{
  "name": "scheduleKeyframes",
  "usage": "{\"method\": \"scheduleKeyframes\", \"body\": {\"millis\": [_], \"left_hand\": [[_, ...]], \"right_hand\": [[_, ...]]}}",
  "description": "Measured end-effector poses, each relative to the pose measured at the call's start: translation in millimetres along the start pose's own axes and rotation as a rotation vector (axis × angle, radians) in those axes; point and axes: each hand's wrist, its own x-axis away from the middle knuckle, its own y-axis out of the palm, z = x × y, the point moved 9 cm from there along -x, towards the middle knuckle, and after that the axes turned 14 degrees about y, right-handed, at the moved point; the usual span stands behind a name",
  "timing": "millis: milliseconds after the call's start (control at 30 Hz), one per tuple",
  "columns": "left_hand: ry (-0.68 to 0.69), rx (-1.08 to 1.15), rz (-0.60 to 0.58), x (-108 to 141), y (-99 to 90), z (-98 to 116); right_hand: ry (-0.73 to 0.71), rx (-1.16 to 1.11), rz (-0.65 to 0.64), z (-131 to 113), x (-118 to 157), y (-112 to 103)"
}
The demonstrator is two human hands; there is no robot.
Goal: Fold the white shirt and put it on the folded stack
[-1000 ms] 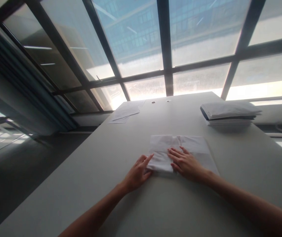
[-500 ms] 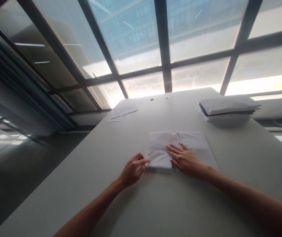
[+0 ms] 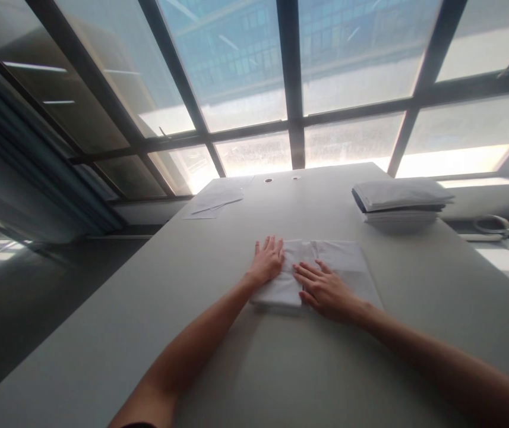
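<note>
A folded white cloth (image 3: 343,255) lies flat on the white table (image 3: 254,368) in front of me, thicker on its left part, with a seam between its left and right parts. My left hand (image 3: 268,260) rests on the cloth's left side, fingers stretched forward toward the far edge. Near the middle seam, my right hand (image 3: 323,290) lies flat on the cloth with its fingers spread. Neither hand grips anything. The parts of the cloth under my palms are hidden.
A stack of folded white cloths (image 3: 399,199) with a dark layer in it stands at the back right. Loose white paper sheets (image 3: 216,201) lie at the back left. Large windows (image 3: 249,77) rise behind the table, and a curtain (image 3: 35,148) hangs on the left.
My left hand has moved from the cloth's near left edge, where its fingers were bent, up onto its left part and spread flat. My right hand stays on the cloth.
</note>
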Motion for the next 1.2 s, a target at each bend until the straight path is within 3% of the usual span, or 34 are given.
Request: {"method": "scheduleKeyframes", "body": {"millis": [133, 233, 333, 433, 500, 667, 833, 967, 1100, 1200], "left_hand": [[0.169, 0.003, -0.027, 7.6, 4.0, 49.0], [0.152, -0.006, -0.030, 8.0, 5.0, 60.5], [0.119, 0.005, -0.040, 3.6, 3.9, 61.8], [0.066, 0.010, -0.015, -2.1, 1.4, 63.1], [0.043, 0.005, 0.023, -5.3, 0.5, 66.5], [0.091, 0.008, 0.074, -9.8, 3.5, 78.9], [0.090, 0.063, 0.076, -9.4, 4.9, 87.4], [0.111, 0.097, 0.110, -8.6, 5.4, 95.1], [0.082, 0.239, 0.169, -9.4, 2.3, 87.4], [0.006, 0.476, 0.287, -4.9, -9.0, 74.6]], "right_hand": [[0.041, -0.326, 0.104, 13.3, -3.2, -16.7], [0.347, -0.610, 0.342, 77.6, -0.4, -46.7], [0.694, -0.655, 0.534, 154.1, 22.7, -70.5], [0.915, -0.633, 0.458, 202.7, 47.6, -72.8], [1.002, -0.668, 0.324, 214.9, 62.2, -65.0], [1.069, -0.915, -0.053, 193.6, 75.4, -44.2], [1.118, -1.126, -0.202, 175.0, 67.1, -43.7], [0.964, -1.256, -0.209, 151.4, 44.2, -59.3], [0.984, -1.130, -0.096, 126.5, 18.6, -82.1], [0.968, -1.013, -0.022, 98.1, -9.3, -97.9]]}}
